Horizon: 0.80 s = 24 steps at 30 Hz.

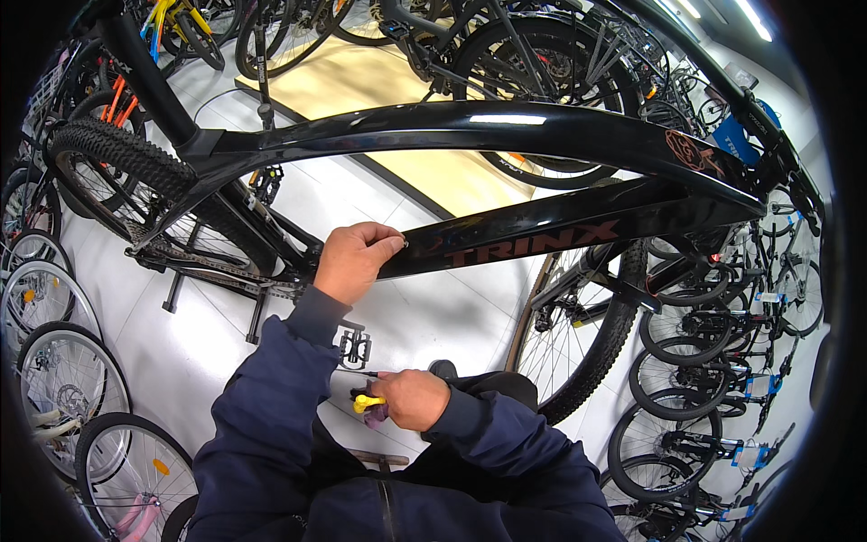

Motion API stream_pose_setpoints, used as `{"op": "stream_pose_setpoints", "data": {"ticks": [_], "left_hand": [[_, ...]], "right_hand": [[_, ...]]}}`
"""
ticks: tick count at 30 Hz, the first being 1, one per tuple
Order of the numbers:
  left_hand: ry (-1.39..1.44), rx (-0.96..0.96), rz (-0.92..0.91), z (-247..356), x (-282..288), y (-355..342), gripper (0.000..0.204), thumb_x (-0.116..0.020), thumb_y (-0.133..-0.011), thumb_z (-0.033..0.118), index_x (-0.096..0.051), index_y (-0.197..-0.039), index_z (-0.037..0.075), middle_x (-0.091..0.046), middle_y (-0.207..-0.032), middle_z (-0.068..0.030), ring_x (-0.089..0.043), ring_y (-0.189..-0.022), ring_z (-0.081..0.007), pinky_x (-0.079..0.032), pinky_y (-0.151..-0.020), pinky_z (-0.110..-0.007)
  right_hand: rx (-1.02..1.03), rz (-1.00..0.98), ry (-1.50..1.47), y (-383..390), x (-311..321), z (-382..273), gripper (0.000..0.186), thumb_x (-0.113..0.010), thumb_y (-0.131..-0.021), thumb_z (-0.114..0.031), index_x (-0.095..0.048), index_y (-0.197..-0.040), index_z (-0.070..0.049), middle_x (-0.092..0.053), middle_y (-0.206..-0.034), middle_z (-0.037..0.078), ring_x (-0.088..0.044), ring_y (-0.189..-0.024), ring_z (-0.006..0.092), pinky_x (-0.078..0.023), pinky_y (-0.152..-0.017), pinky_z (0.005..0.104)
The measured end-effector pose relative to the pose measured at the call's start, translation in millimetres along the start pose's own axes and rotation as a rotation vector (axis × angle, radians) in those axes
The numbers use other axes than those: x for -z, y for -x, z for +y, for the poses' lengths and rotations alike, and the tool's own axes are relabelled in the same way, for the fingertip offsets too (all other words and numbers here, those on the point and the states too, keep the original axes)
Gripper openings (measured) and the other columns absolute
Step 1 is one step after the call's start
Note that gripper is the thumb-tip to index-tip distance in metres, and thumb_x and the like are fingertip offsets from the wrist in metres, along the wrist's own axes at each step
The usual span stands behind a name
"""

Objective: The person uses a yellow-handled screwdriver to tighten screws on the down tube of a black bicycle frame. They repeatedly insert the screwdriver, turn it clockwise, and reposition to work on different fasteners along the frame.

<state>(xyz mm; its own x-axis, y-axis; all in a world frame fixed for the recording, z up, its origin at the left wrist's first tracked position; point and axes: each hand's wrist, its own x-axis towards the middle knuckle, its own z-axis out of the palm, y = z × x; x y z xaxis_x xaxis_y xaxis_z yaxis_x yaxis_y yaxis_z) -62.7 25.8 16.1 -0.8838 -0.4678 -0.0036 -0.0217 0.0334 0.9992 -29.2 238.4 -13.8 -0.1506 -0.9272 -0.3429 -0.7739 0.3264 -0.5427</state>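
A black bicycle frame (542, 230) stretches across in front of me, with a thick lower tube and an arched upper tube. My left hand (352, 260) is at the rear part of the lower tube, thumb and forefinger pinched together. A tiny piece shows at the fingertips, too small to name. Lower down, above my lap, my right hand (414, 399) is closed around a yellow-handled tool (366, 403). A thin dark rod (356, 372) points left from that hand, and something dark purple shows beneath the yellow part. A pedal (354, 347) sits just below my left wrist.
The bicycle's knobby rear tire (117, 149) is at left, its front wheel (587, 334) at right. Beyond the frame is a pale wooden platform (361, 81) with more bicycles. Wheels (113, 452) crowd the left, and a row of bicycles (677, 397) lines the right.
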Motion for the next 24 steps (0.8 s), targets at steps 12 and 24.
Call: {"op": "stream_pose_setpoints", "data": {"ticks": [12,24], "left_hand": [[-0.075,-0.108,-0.004,-1.9,2.0,1.2,0.021,-0.073,-0.092,0.016,-0.075,-0.101,-0.003,-0.075,-0.085,-0.0067,-0.063,-0.075,-0.0108,-0.051,-0.071,-0.027],[-0.217,-0.225,0.080,-4.5,-3.1,2.6,0.020,-0.073,-0.091,0.017,-0.074,-0.094,-0.003,-0.072,-0.079,-0.0101,-0.063,-0.069,-0.0148,-0.051,-0.067,-0.030]], "right_hand": [[-0.013,0.005,0.014,0.5,-0.5,-1.1,0.023,-0.066,-0.081,-0.012,-0.069,-0.101,-0.003,-0.071,-0.092,0.018,-0.070,-0.086,0.0384,-0.056,-0.074,0.0484],[-0.006,0.000,0.020,0.4,-1.4,0.5,0.022,-0.066,-0.080,-0.011,-0.069,-0.100,-0.003,-0.071,-0.091,0.018,-0.070,-0.086,0.0384,-0.056,-0.074,0.0484]]}}
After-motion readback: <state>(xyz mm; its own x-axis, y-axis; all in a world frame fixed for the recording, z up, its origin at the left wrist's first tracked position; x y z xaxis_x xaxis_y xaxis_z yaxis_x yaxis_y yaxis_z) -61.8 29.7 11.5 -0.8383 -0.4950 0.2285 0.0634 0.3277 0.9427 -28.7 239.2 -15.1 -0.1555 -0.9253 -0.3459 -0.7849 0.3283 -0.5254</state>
